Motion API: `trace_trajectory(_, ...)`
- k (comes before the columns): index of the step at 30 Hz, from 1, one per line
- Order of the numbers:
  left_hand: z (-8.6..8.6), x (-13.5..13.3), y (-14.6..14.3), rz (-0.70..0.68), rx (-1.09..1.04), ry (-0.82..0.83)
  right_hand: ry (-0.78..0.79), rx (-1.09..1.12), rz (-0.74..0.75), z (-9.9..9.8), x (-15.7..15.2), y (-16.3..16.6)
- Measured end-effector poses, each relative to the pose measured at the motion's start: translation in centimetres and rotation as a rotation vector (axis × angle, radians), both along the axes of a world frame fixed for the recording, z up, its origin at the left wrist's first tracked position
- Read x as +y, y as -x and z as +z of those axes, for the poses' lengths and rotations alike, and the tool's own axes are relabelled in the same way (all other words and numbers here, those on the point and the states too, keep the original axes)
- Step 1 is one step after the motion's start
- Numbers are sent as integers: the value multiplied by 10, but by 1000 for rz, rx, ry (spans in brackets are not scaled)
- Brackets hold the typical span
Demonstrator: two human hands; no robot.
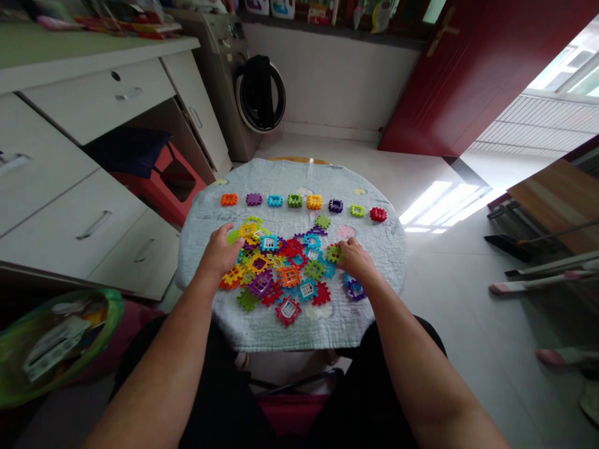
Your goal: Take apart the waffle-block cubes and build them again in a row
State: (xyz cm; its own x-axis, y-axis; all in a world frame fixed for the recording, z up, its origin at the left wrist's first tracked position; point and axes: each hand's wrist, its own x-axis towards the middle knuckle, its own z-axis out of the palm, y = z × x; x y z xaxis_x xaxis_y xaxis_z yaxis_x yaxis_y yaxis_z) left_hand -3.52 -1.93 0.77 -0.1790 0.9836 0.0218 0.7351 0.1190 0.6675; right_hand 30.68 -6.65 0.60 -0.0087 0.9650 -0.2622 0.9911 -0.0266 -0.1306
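A loose heap of plastic interlocking tiles (290, 275) in many colours lies mid-table, some solid and some with window grids. My left hand (221, 251) is at the heap's left edge, thumb and fingers closed around a light green tile (233, 236). At the right side of the heap, my right hand (356, 258) pinches a green tile (334, 252) between thumb and fingers. Behind the heap runs a spaced row of small single-colour stacks, from an orange stack (229, 199) at left to a red stack (378, 214) at right.
A pale patterned cloth (196, 218) covers the oval table. Purple and blue tiles (355, 288) lie near my right forearm. A red stool (178, 181) and white drawers (93, 218) stand to the left, a washing machine (229, 68) behind, and a lined bin (116, 312) at lower left.
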Motion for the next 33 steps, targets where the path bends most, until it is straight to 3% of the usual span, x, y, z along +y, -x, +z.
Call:
trace_trajectory(5,-13,9,8,24,-83,138,20,-18,-116,3,7,-7)
trace_trajectory(10,-26,25,-1,-62,-159,201,3,19,-145,0,4,-21)
trace_trajectory(17,-19,36,-14,-137,-125,265,-7,76,-149,2,-2,-49)
trace_trajectory(24,-15,38,-22,-220,-169,279,-53,52,-75,4,4,-21)
trace_trajectory(33,-11,40,-21,-193,-148,255,-37,-3,-69,3,13,-2)
